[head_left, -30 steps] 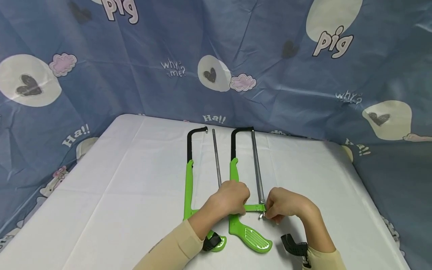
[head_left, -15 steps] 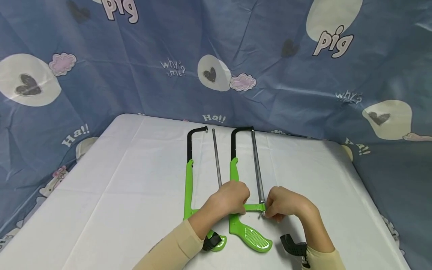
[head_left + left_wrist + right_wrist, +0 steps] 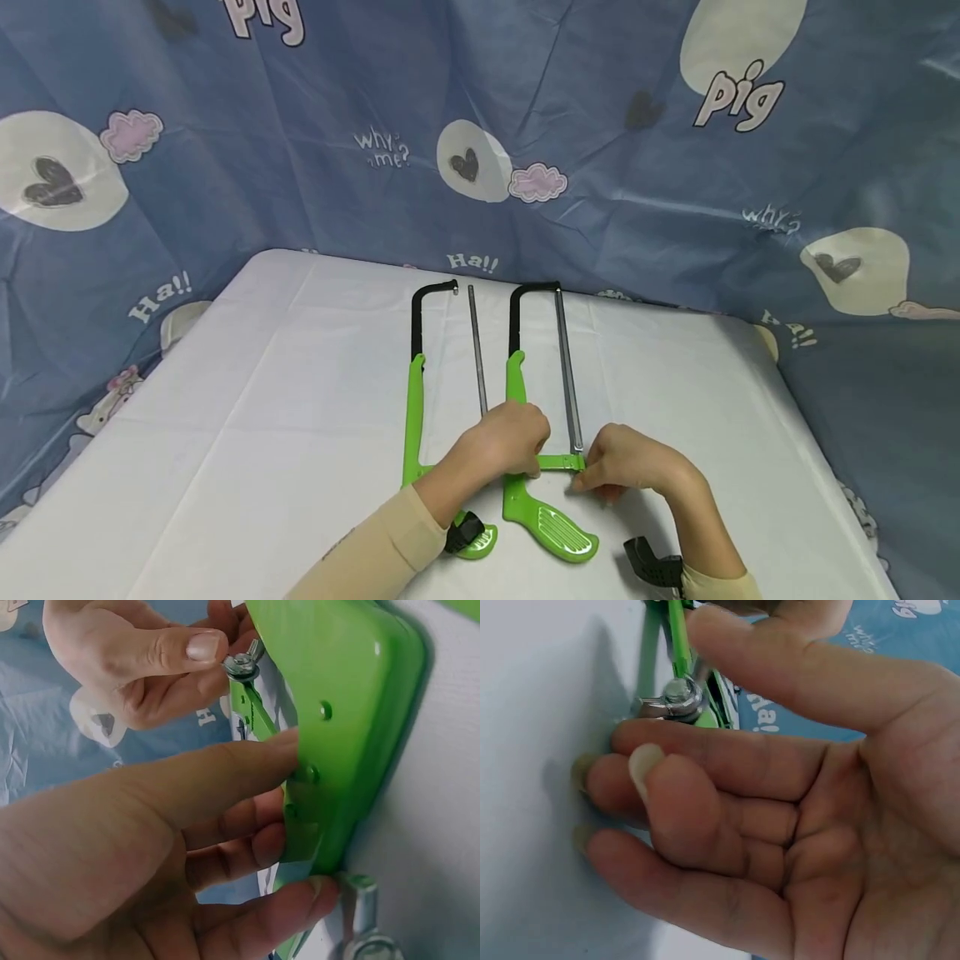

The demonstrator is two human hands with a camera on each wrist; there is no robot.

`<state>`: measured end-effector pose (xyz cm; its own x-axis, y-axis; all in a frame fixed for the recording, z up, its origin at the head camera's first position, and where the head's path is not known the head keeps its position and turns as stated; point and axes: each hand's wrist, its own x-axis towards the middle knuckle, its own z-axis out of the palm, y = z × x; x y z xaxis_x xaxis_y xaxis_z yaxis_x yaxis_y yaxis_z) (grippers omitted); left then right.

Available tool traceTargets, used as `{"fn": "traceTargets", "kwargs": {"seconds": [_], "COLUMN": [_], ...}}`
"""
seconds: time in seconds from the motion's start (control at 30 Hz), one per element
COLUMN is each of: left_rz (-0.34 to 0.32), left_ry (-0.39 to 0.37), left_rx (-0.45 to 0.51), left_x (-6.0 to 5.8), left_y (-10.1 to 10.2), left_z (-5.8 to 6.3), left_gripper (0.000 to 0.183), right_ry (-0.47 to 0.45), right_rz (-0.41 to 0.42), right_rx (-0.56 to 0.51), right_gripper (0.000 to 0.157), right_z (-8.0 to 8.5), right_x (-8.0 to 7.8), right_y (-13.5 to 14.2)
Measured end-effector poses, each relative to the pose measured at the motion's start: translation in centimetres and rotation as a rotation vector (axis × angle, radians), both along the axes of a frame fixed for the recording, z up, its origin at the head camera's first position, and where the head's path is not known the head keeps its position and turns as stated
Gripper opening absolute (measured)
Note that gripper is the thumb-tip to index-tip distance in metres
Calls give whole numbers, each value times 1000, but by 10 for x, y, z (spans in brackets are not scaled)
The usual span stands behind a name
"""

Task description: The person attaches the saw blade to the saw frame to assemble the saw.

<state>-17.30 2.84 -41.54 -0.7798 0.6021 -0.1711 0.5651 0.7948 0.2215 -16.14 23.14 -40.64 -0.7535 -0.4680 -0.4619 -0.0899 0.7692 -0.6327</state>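
Two green-and-black hacksaws lie side by side in the head view. My left hand (image 3: pixel 510 442) grips the green frame of the right hacksaw (image 3: pixel 514 379) just above its handle (image 3: pixel 558 532). In the left wrist view its thumb and fingers close around that frame. My right hand (image 3: pixel 630 462) is at the near end of the grey blade (image 3: pixel 567 367), where its thumb and index finger hold a metal wing nut (image 3: pixel 679 697). The head view hides this nut behind the fingers; the left wrist view shows the wing nut (image 3: pixel 241 666) at the right thumb's tip.
Left of it lies the second hacksaw (image 3: pixel 414 408), partly covered by my left forearm. A loose blade (image 3: pixel 477 350) rests between the saws. Another wing nut (image 3: pixel 373 946) shows low in the left wrist view. A white-covered table (image 3: pixel 285 467) meets a blue printed cloth (image 3: pixel 600 167) behind.
My right thumb and fingers have shifted round the wing nut, which the head view showed before and now does not. The left hand keeps its grip. The head view has tilted slightly.
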Motion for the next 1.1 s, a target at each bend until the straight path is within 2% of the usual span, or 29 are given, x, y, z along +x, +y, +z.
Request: {"fn": "traceTargets", "kwargs": {"seconds": [0.13, 0.3, 0.63, 1.1], "left_rz": [-15, -9, 26, -7], "left_ry": [11, 20, 56, 106], "left_rx": [3, 6, -75, -134], "left_x": [0, 0, 5, 5], "left_y": [-1, 0, 4, 12], "left_z": [4, 4, 9, -1], "left_gripper": [30, 29, 28, 32], "right_ry": [16, 35, 56, 51], "right_rz": [-17, -36, -99, -197], "right_rx": [-5, -13, -35, -63], "right_gripper": [34, 32, 30, 25], "right_z": [0, 0, -2, -5], "right_x": [2, 4, 8, 21], "right_y": [0, 1, -1, 0]}}
